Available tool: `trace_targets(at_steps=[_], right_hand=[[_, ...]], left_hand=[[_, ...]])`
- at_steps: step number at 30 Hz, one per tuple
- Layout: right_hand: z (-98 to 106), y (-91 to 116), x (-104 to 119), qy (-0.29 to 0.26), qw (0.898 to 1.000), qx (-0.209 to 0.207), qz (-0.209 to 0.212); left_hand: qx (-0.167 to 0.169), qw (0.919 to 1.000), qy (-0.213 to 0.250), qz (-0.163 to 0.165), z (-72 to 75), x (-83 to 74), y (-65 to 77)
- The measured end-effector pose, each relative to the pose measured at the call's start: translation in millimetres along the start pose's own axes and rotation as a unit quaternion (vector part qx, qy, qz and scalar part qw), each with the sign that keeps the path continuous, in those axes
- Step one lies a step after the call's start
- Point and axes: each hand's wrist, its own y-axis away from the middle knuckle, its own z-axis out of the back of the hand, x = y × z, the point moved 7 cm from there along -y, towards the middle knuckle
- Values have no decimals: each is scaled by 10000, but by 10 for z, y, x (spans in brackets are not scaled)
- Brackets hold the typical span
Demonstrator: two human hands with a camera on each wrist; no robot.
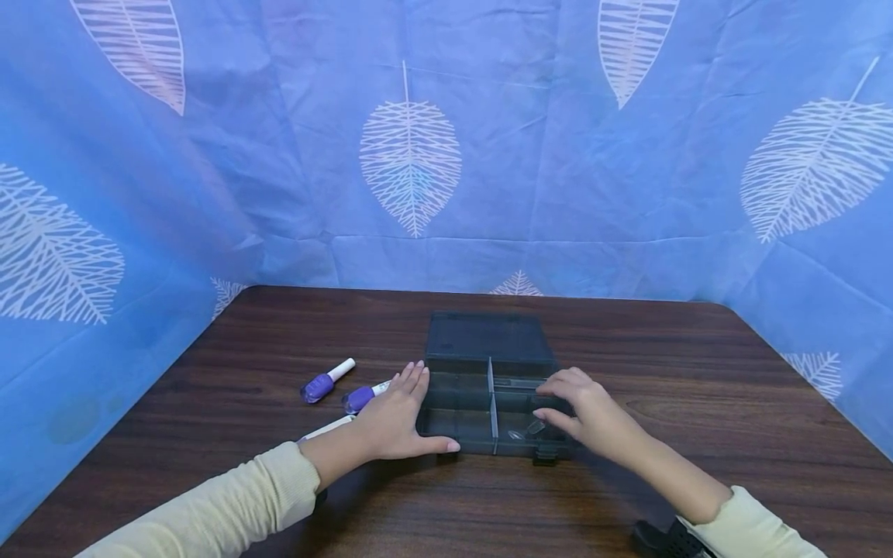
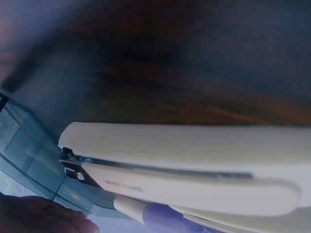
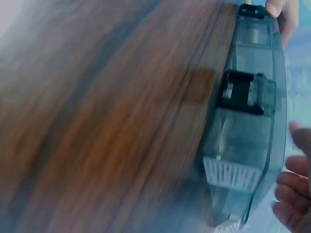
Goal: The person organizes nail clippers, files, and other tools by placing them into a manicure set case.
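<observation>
Left sleeve point(image 1: 230, 496), cream, nearest the head camera. Left hand point(image 1: 398, 422): fingers spread wide, held at the left wall of the dark translucent box point(image 1: 456, 424), thumb at its front edge. Box sits mid-desk point(image 1: 670, 364), lid point(image 1: 488, 337) open at the back. Right hand point(image 1: 596, 415): thumb and fingers apart, loosely bent, over the right side; contact with box cannot be told. Small clear pieces point(image 1: 536, 427) in front right compartment. Left of box: two purple bottles point(image 1: 319, 387), white-capped; off-white tool point(image 2: 184, 182) beside left wrist.
</observation>
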Motion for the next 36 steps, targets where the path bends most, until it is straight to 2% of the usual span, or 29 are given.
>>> trace_targets(at_steps=[2,5,9,12,27,31,36], right_hand=[[52,31,-29,67,9997,-199,-143],[83,80,-87,44,9990,-128,-431],[38,163,-185,-64,9942,453,-976],[-18,227,-235,-15,9899,785,-1183],[-104,292,-272,250,9859,1074,-1262],[-121,290,-284,262,9845,1149,-1297],[-133,284,-306,266,9822,1272,-1357]], left_hand=[[-7,10000,-2,1,1,-1,-2],[-14,10000,-16,13,0,1,-3],[-10,10000,-19,3,4,-6,3],[-20,10000,-30,-23,8,-13,6],[91,9999,129,16,7,12,23],[-9,9998,191,-105,98,39,46],[-466,9978,350,-326,316,134,129]])
